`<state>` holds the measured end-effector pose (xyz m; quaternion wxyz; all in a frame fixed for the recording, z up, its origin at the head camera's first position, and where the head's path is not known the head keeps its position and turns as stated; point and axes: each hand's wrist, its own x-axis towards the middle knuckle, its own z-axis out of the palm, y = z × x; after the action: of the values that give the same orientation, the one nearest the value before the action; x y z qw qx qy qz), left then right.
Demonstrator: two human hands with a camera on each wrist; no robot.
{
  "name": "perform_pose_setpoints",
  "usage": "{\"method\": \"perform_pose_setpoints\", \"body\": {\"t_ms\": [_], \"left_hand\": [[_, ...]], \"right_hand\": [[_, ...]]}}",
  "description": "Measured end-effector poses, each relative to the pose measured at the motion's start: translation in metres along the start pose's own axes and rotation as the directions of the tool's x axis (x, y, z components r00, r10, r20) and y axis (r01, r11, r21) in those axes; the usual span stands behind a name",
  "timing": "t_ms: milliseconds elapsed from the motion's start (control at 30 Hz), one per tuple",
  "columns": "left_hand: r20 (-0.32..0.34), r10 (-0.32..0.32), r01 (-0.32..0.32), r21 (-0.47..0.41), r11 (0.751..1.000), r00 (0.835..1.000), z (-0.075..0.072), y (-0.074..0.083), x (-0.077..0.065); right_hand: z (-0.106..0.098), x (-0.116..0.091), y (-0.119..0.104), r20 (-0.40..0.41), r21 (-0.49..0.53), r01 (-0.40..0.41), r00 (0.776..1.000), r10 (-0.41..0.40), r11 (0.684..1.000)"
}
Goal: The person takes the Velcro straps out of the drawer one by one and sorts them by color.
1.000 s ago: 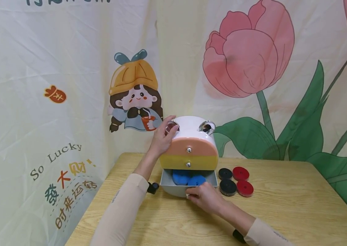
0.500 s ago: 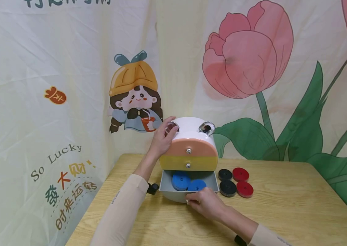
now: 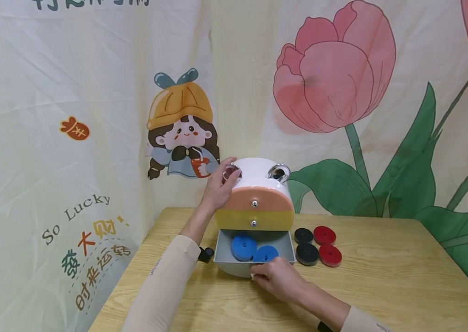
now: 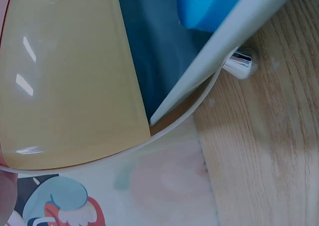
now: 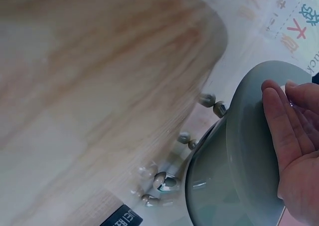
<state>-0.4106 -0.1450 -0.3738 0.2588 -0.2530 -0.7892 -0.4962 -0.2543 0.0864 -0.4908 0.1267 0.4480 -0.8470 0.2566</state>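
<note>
A small rounded drawer cabinet (image 3: 254, 173) with a white top and silver ring-shaped eyes stands on the table. My left hand (image 3: 218, 186) holds its upper left corner, thumb and fingers about the left ring. The grey bottom drawer (image 3: 225, 268) is pulled out. Two blue discs (image 3: 244, 248), each with a small centre hole, lie in it. My right hand (image 3: 280, 278) pinches the knob at the drawer's front; in the right wrist view the fingers (image 5: 280, 126) largely hide it. The orange drawer (image 3: 239, 197) and yellow drawer (image 3: 234, 221) above are closed.
Two black discs (image 3: 307, 254) and two red discs (image 3: 330, 255) lie on the wooden table (image 3: 383, 276) right of the cabinet. A printed curtain (image 3: 250, 92) hangs behind it. In the left wrist view, a silver foot (image 4: 240, 62) shows under the cabinet.
The grey drawer has slid further out toward me, with my right hand on its knob. More of the blue discs shows. My left hand has stayed put.
</note>
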Motion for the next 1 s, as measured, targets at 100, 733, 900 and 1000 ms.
{"method": "perform_pose_setpoints", "body": {"t_ms": [100, 733, 900, 1000], "left_hand": [[0.002, -0.004, 0.004, 0.002, 1.0, 1.0, 0.0, 0.0, 0.0], [0.013, -0.027, 0.027, -0.006, 1.0, 1.0, -0.001, 0.001, 0.0], [0.018, -0.039, 0.039, -0.01, 0.999, 0.999, 0.0, 0.0, 0.0], [0.023, -0.04, 0.04, -0.01, 0.999, 0.999, 0.001, 0.0, 0.0]], "right_hand": [[0.0, -0.002, -0.001, 0.004, -0.004, 0.005, 1.0, -0.005, 1.0], [-0.008, -0.001, -0.008, 0.03, 0.033, 0.004, 1.0, -0.005, 0.999], [-0.018, 0.007, -0.012, -0.057, 0.119, 0.026, 0.998, -0.019, 0.993], [-0.022, 0.012, -0.011, -0.145, 0.159, 0.124, 0.984, -0.101, 0.979]]}}
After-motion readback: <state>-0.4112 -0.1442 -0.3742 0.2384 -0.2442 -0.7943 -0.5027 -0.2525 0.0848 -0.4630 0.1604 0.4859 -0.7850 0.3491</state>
